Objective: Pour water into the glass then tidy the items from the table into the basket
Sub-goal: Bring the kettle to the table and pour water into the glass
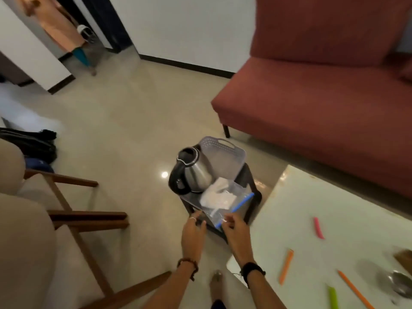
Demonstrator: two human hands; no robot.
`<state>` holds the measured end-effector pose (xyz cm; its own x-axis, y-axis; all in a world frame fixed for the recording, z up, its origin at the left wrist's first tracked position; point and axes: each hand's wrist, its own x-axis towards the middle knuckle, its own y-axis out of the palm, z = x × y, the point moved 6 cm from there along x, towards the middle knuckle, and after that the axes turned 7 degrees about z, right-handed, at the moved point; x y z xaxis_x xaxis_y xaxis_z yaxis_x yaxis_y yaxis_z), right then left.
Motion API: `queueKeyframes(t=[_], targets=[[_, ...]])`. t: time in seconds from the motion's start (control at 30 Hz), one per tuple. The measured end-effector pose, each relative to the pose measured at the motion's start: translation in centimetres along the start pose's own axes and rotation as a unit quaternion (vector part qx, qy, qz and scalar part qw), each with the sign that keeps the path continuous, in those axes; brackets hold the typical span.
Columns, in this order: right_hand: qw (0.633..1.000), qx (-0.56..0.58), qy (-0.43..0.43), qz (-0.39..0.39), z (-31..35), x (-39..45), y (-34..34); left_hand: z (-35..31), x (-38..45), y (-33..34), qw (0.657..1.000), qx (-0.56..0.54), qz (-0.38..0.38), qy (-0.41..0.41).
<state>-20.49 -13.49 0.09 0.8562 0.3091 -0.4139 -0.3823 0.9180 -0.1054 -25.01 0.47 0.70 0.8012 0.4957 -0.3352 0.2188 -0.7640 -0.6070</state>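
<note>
A red sofa (323,90) fills the far right, and a beige armchair (33,219) with wooden arms sits at the left. The white bench (312,208) takes the lower right; near its front edge lie a pink stick (318,228), two orange sticks (286,266) (355,289) and a green one (332,297), well apart from each other, with a blurred metal item (399,284) at its right edge. Just beside the bench's left corner stands a small dark stool (252,197) carrying the grey basket (223,159). In the basket's left part a steel kettle (191,172) with a black handle leans tilted, its lid end up. A clear zip bag (225,201) with a blue seal and white contents lies across the basket's near edge, touching the kettle's base. The left hand (192,233), ring on one finger, reaches to the bag's near left corner with loosely bent fingers; whether this grip is clamped on the bag I cannot tell. The right hand (234,230) pinches the bag's near end by the blue seal, its grip clamped on the plastic. A bare foot (217,284) shows on the floor below.
</note>
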Motion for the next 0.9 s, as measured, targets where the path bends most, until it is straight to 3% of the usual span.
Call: queueKeyframes(t=[0.07,0.17,0.4,0.5,0.7,0.9], targets=[[0.999,0.005,-0.017,0.038,3.0,3.1,5.1,1.1,4.4,-5.5,0.999,-0.002,-0.05,-0.004],[0.998,0.047,-0.011,0.044,5.4,8.3,11.4,3.3,12.3,-10.4,0.999,0.03,-0.038,-0.005],[0.986,0.163,0.021,-0.027,6.4,18.1,20.6,9.1,28.1,-11.8,0.976,0.183,0.121,0.007],[0.975,0.2,0.049,-0.086,5.3,19.8,23.3,11.4,30.5,-9.9,0.972,0.142,0.185,0.002],[0.968,0.151,-0.003,-0.202,5.4,22.2,23.2,12.8,31.7,-10.0,0.99,0.008,0.141,-0.013],[0.971,0.079,-0.084,-0.207,7.3,20.2,20.4,12.4,31.5,-10.4,0.99,0.052,0.133,-0.002]])
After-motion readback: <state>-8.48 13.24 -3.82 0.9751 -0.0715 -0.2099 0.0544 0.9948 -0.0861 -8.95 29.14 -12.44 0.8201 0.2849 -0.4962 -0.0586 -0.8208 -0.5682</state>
